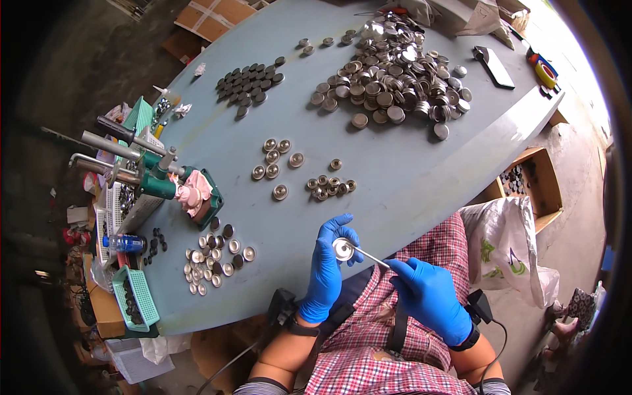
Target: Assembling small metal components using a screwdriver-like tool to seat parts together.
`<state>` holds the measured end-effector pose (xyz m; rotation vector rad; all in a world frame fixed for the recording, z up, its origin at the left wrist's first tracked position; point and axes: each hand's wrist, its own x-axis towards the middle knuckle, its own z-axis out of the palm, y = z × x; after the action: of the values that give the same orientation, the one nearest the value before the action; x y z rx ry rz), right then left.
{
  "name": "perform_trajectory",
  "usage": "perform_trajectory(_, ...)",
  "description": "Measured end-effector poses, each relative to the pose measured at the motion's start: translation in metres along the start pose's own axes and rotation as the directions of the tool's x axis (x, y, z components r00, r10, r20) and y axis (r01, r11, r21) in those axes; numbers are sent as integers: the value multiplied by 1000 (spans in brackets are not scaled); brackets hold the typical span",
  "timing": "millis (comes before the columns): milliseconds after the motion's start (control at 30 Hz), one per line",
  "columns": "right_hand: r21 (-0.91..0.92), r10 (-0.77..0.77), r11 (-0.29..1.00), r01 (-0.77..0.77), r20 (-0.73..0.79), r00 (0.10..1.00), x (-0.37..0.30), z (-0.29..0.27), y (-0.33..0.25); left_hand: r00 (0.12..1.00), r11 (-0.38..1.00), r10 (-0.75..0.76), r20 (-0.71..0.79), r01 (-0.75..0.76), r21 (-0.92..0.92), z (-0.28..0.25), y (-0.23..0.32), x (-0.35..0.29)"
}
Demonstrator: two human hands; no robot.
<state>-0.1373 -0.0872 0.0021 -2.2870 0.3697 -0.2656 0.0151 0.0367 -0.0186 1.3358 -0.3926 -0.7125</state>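
Between the gloved fingers of my left hand (pixel 324 273) is a round silver metal cap (pixel 340 251), its hollow side facing up. My right hand (pixel 428 296), also in a blue glove, is closed around a thin metal rod (pixel 372 257). The rod's far end reaches the cap; its other end is hidden in my fist. Both hands are above my lap at the table's near edge. Just beyond them, a small cluster of metal rings (pixel 321 191) lies on the table, with several larger ringed caps (pixel 272 157) farther left.
A big heap of metal caps (pixel 395 85) covers the table's far side, beside a phone (pixel 494 67). Dark discs (pixel 247 85) lie far left. A green hand press (pixel 158 181) stands at the left edge, near loose caps (pixel 214 257) and a green basket (pixel 135 296). A plastic bag (pixel 507 243) hangs right.
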Motion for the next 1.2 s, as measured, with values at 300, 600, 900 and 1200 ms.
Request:
perform_trajectory(300,-182,-73,979,95,124,990,-1,-17,-6,999,937,31,41,-43,346,-1,15,-1)
perform_trajectory(600,-227,-55,971,72,83,995,-2,-12,-10,997,939,27,67,-49,341,0,11,-3)
perform_trajectory(900,-67,-131,989,130,-6,991,-6,12,7,970,954,-241,8,239,-180,2,7,-7)
perform_trajectory(1200,389,100,917,-90,-6,995,-8,31,15,975,932,-216,59,224,-286,0,5,-9)
